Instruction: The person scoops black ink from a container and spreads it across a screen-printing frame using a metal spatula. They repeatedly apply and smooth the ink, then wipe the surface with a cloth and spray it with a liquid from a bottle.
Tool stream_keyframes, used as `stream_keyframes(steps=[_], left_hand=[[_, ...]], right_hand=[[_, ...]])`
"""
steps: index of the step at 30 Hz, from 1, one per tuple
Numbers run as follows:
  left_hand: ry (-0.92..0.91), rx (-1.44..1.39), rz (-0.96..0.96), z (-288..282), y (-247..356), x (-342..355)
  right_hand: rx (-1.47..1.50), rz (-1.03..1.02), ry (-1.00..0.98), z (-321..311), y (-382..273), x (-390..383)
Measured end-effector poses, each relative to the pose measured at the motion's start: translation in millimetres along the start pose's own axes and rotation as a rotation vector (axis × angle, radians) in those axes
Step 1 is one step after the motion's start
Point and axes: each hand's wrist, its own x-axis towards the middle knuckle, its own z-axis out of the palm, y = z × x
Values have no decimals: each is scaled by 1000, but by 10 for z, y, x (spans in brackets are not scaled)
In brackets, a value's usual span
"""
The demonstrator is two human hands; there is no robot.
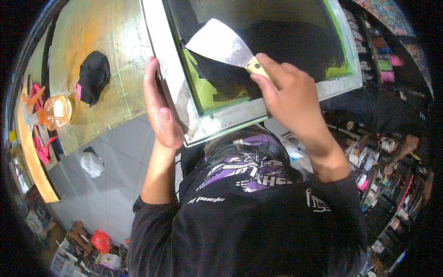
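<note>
A scraper (220,42) with a broad metal blade and pale yellow handle is in my right hand (293,94), fingers wrapped round the handle. Its blade lies over the dark mesh of a screen-printing frame (221,123), which tilts in front of me. Black ink (286,51) covers much of the mesh, with yellow-green showing along the edges. My left hand (160,106) is flat against the frame's left side near its lower corner, fingers stretched upward and thumb apart. Part of that hand's contact with the frame is hidden.
Left of the frame, a stained board (124,51) carries a crumpled black cloth (94,76). Beside it stands an orange spray bottle (57,111). A white plastic bag (92,164) lies on the tiled floor (117,161). Cluttered items (378,152) fill the right side.
</note>
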Motion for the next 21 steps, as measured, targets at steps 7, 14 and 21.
stream_keyframes(steps=[7, 14, 21], left_hand=[[-25, -3, 0, -38, -27, 2], [8, -88, -14, -67, -51, 9], [-5, 15, -35, -44, -7, 10]], right_hand=[[307, 19, -191, -705, 829, 81], [71, 144, -292, -1402, 1886, 386], [-18, 70, -516, -1261, 2040, 670]])
